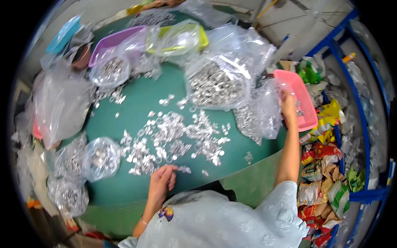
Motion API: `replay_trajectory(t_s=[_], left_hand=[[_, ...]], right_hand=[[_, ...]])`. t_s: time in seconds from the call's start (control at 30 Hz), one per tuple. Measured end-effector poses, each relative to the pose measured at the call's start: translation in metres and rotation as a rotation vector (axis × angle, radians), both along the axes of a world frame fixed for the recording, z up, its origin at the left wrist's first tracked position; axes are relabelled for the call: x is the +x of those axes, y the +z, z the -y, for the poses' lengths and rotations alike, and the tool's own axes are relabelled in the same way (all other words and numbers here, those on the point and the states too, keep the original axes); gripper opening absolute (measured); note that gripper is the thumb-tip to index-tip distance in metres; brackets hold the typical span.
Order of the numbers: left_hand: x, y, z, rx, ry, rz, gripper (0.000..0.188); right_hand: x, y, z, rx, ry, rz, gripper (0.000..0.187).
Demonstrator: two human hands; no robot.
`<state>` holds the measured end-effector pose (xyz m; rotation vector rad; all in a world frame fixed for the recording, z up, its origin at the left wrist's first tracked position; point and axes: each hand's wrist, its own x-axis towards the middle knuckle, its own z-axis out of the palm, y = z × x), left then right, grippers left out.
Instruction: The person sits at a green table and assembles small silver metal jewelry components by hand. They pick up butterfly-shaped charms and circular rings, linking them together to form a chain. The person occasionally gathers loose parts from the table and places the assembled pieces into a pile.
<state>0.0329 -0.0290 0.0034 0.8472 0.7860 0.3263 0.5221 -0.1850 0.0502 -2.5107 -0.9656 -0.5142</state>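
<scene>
Small shiny silver metal pieces point(169, 130) lie spread in a loose heap across the green tabletop point(136, 101). My left hand point(162, 180) rests at the table's near edge, just below this heap, with its fingers curled in. A few pieces lie beside its fingertips; what it holds, if anything, is hidden. My right hand point(288, 104) reaches out to the right, over the inner side of a pink plastic basket point(304, 97). A clear plastic bag point(269, 109) lies close beside it. The right fingertips are blurred and partly covered, so their grip does not show.
A large clear bag of silver pieces point(217, 84) stands at the far middle. Smaller filled bags point(101, 159) sit at the left. Purple point(118, 39) and yellow-green point(202, 37) baskets line the back. A blue metal rack point(357, 87) and colourful packets point(314, 192) are at the right.
</scene>
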Motion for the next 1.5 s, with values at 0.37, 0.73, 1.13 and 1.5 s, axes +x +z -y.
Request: replay_trajectory(t_s=[0.37, 0.73, 1.13, 1.5], left_hand=[[0.012, -0.003, 0.027, 1.126, -0.175, -0.48, 0.037], [0.016, -0.018, 0.001, 1.344, -0.181, -0.547, 0.01], [0.025, -0.016, -0.006, 1.313, -0.131, -0.533, 0.032], [0.041, -0.025, -0.021, 1.362, -0.182, -0.53, 0.023]], right_hand=[[-0.248, 0.005, -0.053, -0.102, 0.957, -0.427, 0.049], [-0.244, -0.06, -0.045, 0.02, 0.714, -0.281, 0.02], [-0.237, -0.004, -0.044, 0.385, 0.606, -0.322, 0.004], [-0.053, 0.01, -0.008, 0.219, 0.062, -0.001, 0.017]])
